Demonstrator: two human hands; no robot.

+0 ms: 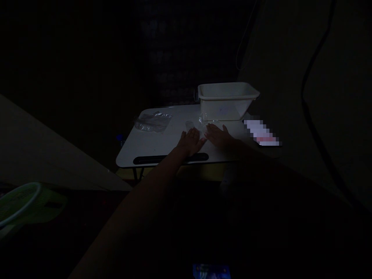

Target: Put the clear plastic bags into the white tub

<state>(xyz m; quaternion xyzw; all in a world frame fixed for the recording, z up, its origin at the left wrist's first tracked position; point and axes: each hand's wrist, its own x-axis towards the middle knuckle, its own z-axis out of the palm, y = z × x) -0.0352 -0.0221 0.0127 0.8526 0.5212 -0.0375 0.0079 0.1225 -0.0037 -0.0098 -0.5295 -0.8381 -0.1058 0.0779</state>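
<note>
Both hands rest near the middle of a small white table [162,145] in dim light. My left hand [191,142] lies palm down with its fingers spread, over the near edge of a clear plastic piece [190,124]. Just to its right, my right hand [217,135] is also flat with fingers apart, beside another crumpled clear plastic piece [203,118]. The thumb of my left hand comes close to my right hand. What lies under the palms is hidden.
A white tub [222,108] stands at the table's back right, and a clear plastic bag [154,121] lies at the left. A blurred phone-like object [261,133] is at the right edge. A green basket [46,203] sits lower left. A dark cable hangs at the right.
</note>
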